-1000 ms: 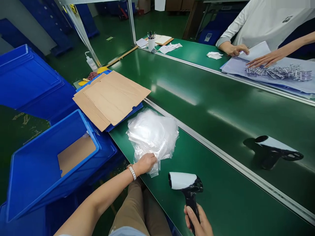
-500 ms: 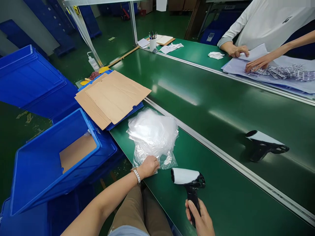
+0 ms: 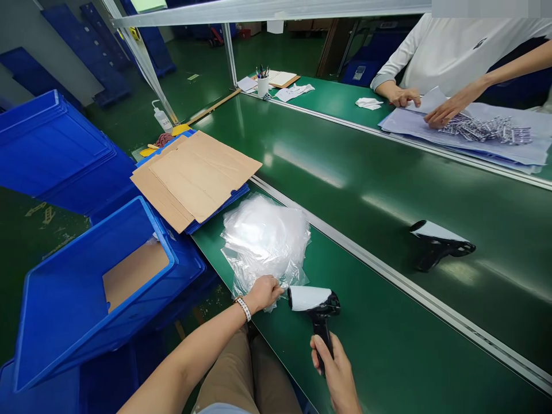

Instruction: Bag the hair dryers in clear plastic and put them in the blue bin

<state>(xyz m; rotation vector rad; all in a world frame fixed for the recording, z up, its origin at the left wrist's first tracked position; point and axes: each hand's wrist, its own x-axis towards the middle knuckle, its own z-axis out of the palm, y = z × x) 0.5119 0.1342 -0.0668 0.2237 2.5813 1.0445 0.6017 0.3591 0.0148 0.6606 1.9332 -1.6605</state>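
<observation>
My left hand [image 3: 265, 292] is closed at the near edge of a pile of clear plastic bags [image 3: 265, 241]; what its fingertips pinch is too small to make out. With my right hand [image 3: 334, 365] I grip the black handle of a white and black handheld device [image 3: 313, 299], shaped like a heat gun or hair dryer. Its nozzle points left and is close to the fingertips of my left hand. A second, similar device [image 3: 442, 241] lies on the dark green surface farther right.
Cardboard sheets [image 3: 202, 172] lie beyond the bags, beside an open blue bin [image 3: 90, 276]. Metal rails run along the green table [image 3: 388, 345]. Across it, a person's hands [image 3: 448, 109] are at small metallic parts [image 3: 487, 127] on paper. A pen cup [image 3: 263, 86] stands at the back.
My right hand has brought the device left, nearer to my left hand. My left hand remains by the bags' near edge. The view has shifted slightly.
</observation>
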